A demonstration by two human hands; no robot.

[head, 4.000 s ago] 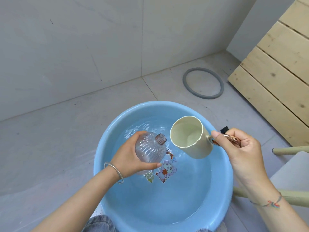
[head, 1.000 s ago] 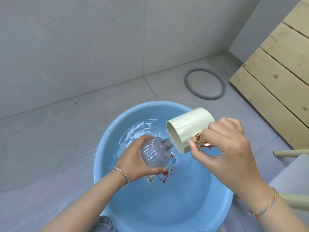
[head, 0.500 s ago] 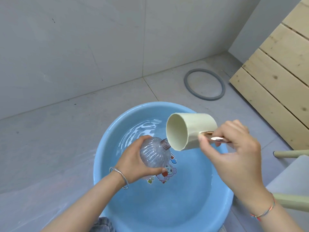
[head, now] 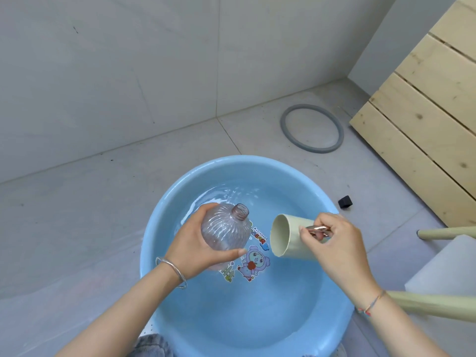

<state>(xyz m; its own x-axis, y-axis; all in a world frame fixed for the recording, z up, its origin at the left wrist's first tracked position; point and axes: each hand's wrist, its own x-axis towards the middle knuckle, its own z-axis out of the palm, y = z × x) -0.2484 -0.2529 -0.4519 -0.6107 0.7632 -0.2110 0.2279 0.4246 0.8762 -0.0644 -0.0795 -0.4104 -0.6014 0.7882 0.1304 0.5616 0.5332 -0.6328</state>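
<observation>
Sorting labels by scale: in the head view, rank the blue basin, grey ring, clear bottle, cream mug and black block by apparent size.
1. blue basin
2. grey ring and clear bottle: alike, ring farther off, unranked
3. cream mug
4. black block

We can read only one print, on the inner floor of the blue basin (head: 162, 228). Small dark letters spell "Astronaut" (head: 258, 229), and beneath them bigger letters in several colours spell "BEAR" (head: 260, 238), with the first letter partly behind the clear bottle (head: 224, 233). The green marks (head: 228, 271) beside the cartoon figure (head: 253, 264) are too small for us to read.
</observation>
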